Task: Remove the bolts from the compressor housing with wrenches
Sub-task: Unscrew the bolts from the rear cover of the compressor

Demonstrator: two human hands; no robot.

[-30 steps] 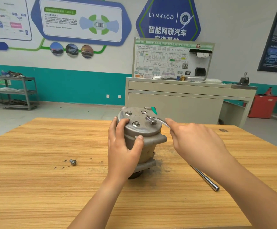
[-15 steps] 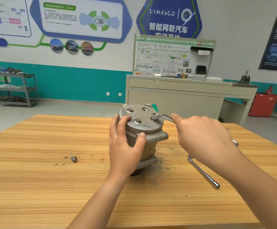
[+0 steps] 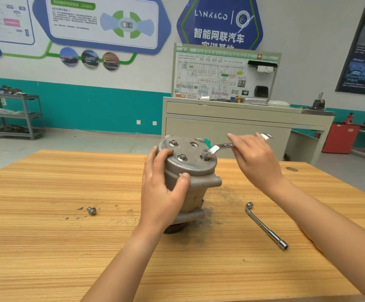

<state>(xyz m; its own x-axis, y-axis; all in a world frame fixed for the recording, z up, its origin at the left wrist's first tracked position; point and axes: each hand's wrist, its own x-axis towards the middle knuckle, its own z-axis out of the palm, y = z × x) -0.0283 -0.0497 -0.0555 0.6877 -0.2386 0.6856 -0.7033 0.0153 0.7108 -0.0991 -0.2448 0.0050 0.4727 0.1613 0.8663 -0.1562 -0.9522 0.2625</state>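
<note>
Swinging anticlockwise over the last second, the combination wrench (image 3: pixel 220 146) now points its handle away and to the right, and the right hand (image 3: pixel 255 159) has travelled with it, away from the person. A wooden table (image 3: pixel 46 247) carries everything, its top smudged dark around the work. The compressor housing (image 3: pixel 191 164) stands on end near the table's middle, so its round grey cover faces up and the bolt heads can be reached from above. It is dull cast metal, grimy, with lugs jutting from its side and a green tag (image 3: pixel 207 142) at the far rim. The left hand (image 3: pixel 162 192) clamps round the near side, fingers over the cover's edge and thumb on the shoulder, probably to keep the body from turning with the wrench. The right hand wraps the wrench's shank, index finger laid along it. An L-shaped socket wrench (image 3: pixel 264 224) lies idle to the right, well apart from the housing. The combination wrench's ring end sits over the right-hand bolt (image 3: pixel 206 154), which stands proud of the cover and looks partly backed out. Two seated bolts (image 3: pixel 182 158) remain, and one hole (image 3: pixel 193 144) looks empty. A loose bolt (image 3: pixel 91 210) lies to the left, likely the first one out.
</note>
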